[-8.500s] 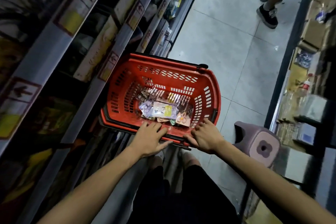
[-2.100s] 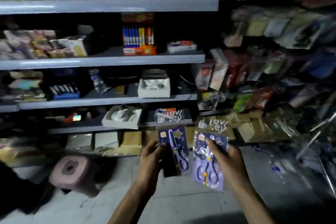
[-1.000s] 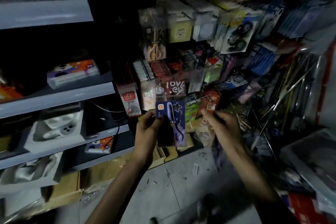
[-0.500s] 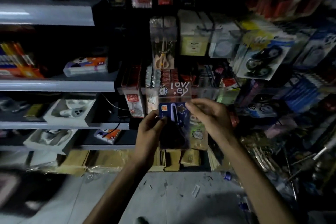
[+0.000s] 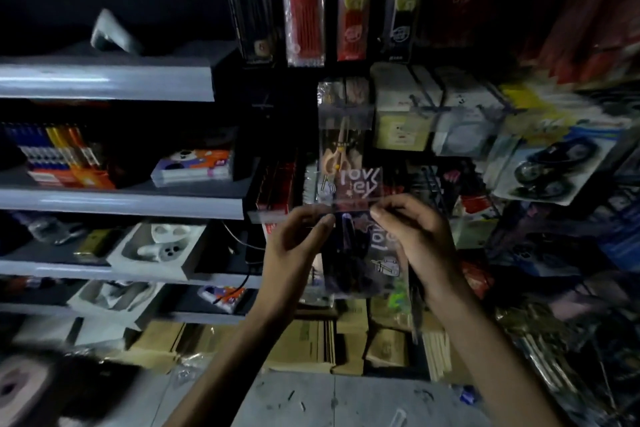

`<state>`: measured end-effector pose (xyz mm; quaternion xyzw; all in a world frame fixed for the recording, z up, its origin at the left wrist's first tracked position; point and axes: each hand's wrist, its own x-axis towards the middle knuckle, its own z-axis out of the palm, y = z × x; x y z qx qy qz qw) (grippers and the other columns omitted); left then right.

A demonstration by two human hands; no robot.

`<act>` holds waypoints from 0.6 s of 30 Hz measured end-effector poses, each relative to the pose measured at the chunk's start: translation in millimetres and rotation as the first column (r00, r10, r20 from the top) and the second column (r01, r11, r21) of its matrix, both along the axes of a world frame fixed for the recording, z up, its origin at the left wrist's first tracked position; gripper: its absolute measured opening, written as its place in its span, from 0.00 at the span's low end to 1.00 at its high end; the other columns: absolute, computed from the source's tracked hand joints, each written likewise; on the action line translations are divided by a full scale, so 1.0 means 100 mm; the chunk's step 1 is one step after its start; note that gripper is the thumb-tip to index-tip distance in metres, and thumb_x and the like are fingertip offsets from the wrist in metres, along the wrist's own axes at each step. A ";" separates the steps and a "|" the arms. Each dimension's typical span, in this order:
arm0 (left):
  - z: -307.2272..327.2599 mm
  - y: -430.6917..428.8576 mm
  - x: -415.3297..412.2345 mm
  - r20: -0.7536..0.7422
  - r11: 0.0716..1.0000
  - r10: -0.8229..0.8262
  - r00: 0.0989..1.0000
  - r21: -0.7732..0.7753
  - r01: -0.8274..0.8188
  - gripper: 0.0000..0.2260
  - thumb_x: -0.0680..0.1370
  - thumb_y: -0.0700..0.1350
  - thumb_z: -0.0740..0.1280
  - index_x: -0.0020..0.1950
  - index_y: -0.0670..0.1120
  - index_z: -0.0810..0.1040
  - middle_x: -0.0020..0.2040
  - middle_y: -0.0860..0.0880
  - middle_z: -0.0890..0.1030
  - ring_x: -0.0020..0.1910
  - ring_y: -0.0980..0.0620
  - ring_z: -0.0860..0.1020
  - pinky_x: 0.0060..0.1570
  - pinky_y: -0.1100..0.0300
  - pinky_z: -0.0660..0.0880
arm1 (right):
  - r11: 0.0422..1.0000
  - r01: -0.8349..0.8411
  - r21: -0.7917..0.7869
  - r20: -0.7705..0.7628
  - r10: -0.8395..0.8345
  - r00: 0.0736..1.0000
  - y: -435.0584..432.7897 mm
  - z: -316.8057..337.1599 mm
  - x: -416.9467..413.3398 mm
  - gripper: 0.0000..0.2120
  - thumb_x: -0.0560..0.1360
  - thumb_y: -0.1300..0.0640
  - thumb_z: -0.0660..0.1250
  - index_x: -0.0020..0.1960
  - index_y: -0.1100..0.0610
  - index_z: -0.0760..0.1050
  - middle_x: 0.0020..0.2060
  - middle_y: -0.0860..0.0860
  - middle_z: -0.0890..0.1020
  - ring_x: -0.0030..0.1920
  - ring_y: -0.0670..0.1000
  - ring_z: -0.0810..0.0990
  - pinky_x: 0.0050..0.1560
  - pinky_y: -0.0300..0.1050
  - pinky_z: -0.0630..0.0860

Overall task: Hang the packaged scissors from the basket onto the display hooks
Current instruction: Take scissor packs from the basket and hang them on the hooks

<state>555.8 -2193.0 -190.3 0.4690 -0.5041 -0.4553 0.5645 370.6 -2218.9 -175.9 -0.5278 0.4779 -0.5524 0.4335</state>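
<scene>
Scissors pack (image 5: pixel 349 253), upright in front of the display hooks (image 5: pixel 420 107), just below a hanging pack (image 5: pixel 341 149) with orange handles. Pinched at the upper left edge by the left hand (image 5: pixel 294 246), thumb and fingertips closed on the plastic. Gripped at the upper right edge by the right hand (image 5: pixel 415 239), fingers curled round it. Held by the top corners, most likely, to leave the clear header flap (image 5: pixel 356 187) (white lettering on it) free and flat above the knuckles for a hook to pass through. Level and facing the rack for the same reason. Not yet hung, by the look of it: no hook seen through the flap, hang hole too blurred to make out. Possibly a second pack behind the first, near the right palm; cannot tell. Nothing seen of the basket. Next, presumably, a small lift and push onto a hook tip, minding thin plastic that may buckle and neighbouring packs. Grey shelves (image 5: pixel 121 201) off to the left, clear of both hands.
</scene>
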 end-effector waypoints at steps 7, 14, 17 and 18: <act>0.02 -0.44 0.05 0.047 0.997 -0.018 0.999 -0.073 0.021 0.05 0.82 0.40 0.69 0.53 0.41 0.84 0.46 0.49 0.87 0.46 0.55 0.85 0.45 0.65 0.79 | 0.996 0.063 -0.068 -0.041 -0.066 0.997 -0.25 -0.05 0.14 0.03 0.79 0.58 0.71 0.50 0.55 0.83 0.42 0.48 0.86 0.43 0.41 0.82 0.43 0.29 0.74; 0.19 -0.86 0.04 0.075 0.984 0.083 0.994 -0.163 -0.069 0.11 0.82 0.43 0.71 0.65 0.45 0.80 0.54 0.48 0.86 0.54 0.50 0.85 0.55 0.53 0.82 | 0.979 0.199 -0.040 0.018 -0.198 0.980 -0.52 -0.08 0.10 0.05 0.78 0.57 0.72 0.52 0.56 0.84 0.41 0.45 0.86 0.42 0.39 0.83 0.41 0.28 0.74; 0.31 -1.02 0.02 0.011 0.982 0.119 0.993 -0.150 -0.116 0.11 0.83 0.41 0.70 0.65 0.44 0.80 0.55 0.46 0.86 0.53 0.50 0.85 0.55 0.55 0.82 | 0.976 0.216 -0.001 0.032 -0.216 0.976 -0.63 -0.10 0.05 0.06 0.78 0.55 0.73 0.53 0.54 0.85 0.45 0.48 0.87 0.46 0.44 0.85 0.44 0.33 0.76; 0.34 -1.06 0.01 0.004 0.982 0.118 0.993 -0.147 -0.116 0.11 0.83 0.41 0.69 0.65 0.44 0.80 0.55 0.46 0.86 0.53 0.51 0.85 0.56 0.55 0.82 | 0.975 0.221 0.011 0.035 -0.221 0.975 -0.67 -0.10 0.05 0.06 0.78 0.55 0.73 0.53 0.54 0.85 0.45 0.48 0.87 0.46 0.44 0.85 0.44 0.33 0.76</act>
